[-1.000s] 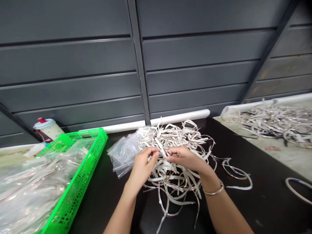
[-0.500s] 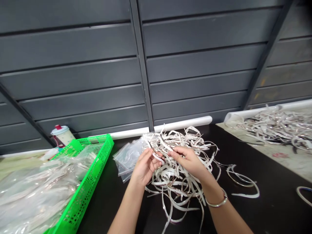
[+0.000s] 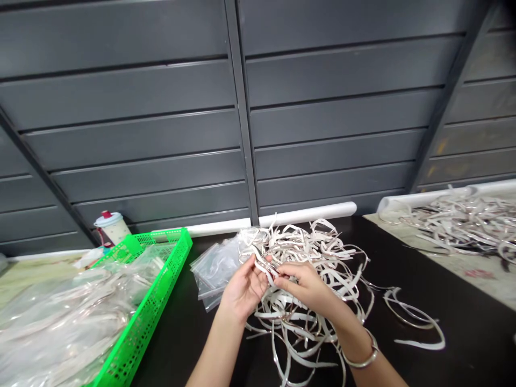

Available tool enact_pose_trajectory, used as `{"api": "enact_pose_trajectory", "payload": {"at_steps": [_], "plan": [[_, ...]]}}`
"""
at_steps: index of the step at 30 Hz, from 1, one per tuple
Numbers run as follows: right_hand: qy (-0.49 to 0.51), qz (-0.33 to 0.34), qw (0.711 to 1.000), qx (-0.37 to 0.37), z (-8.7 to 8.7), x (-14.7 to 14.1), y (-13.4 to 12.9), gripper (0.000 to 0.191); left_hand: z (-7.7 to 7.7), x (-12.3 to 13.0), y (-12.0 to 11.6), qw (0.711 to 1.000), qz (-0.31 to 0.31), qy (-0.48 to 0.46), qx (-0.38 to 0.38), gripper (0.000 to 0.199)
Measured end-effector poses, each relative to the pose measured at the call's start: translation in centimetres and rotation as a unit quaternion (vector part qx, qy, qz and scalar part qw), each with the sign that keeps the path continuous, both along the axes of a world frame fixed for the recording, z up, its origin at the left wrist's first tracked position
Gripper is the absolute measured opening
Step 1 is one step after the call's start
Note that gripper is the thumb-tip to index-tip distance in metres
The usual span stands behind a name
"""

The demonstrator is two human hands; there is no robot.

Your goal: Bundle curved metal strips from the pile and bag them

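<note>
A tangled pile of white flexible strips with shiny metallic edges [image 3: 306,317] lies on the black table in front of me. My left hand [image 3: 244,287] is turned palm up and pinches one strip [image 3: 264,266] between thumb and fingers, just above the pile. My right hand [image 3: 306,287] sits close beside it, its fingertips closed on the same strip. Below both hands the pile's loops touch or nearly touch my wrists. A stack of clear zip bags [image 3: 215,271] lies just left of my left hand, partly under the pile.
A bright green perforated basket [image 3: 161,279] full of clear bagged strips stands at the left. Behind it is a lidded cup [image 3: 112,227]. A second strip pile [image 3: 463,226] lies on a pale mat at the right. Grey panels and a white tube [image 3: 306,214] close off the back.
The whole scene has shifted down and right as my head moved. My left hand has rotated further palm up, and my hands have drawn closer around the strip.
</note>
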State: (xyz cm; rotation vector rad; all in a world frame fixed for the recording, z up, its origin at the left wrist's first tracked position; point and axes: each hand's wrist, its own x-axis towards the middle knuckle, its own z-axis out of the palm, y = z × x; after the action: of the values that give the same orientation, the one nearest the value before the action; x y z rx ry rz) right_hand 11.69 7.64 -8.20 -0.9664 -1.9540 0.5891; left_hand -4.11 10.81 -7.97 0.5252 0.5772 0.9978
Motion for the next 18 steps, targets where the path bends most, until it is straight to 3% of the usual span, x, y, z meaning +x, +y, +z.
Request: {"api": "enact_pose_trajectory", "payload": {"at_steps": [3, 6, 10, 16, 18], "plan": [[-0.004, 0.010, 1.000, -0.025, -0.2, -0.1, 0.1, 0.028, -0.1, 0.3, -0.5, 0.999, 0.038, 0.003, 0.016, 0.016], [-0.005, 0.027, 0.999, -0.026, -0.3, -0.2, 0.1, 0.031, -0.1, 0.6, -1.1, 0.993, 0.072, 0.025, 0.094, 0.014], [-0.010, 0.020, 1.000, -0.017, -0.2, -0.5, -0.3, 0.034, 0.0, 1.0, -1.9, 0.983, 0.089, 0.062, 0.149, 0.023], [-0.008, 0.040, 0.999, -0.012, -0.1, -1.1, -0.7, 0.024, 0.2, 1.0, -2.6, 0.968, 0.105, 0.099, 0.204, 0.031], [0.003, 0.023, 1.000, 0.005, -0.1, -1.2, -0.7, 0.025, 0.3, 1.0, -2.8, 0.966, 0.106, 0.098, 0.215, 0.042]]}}
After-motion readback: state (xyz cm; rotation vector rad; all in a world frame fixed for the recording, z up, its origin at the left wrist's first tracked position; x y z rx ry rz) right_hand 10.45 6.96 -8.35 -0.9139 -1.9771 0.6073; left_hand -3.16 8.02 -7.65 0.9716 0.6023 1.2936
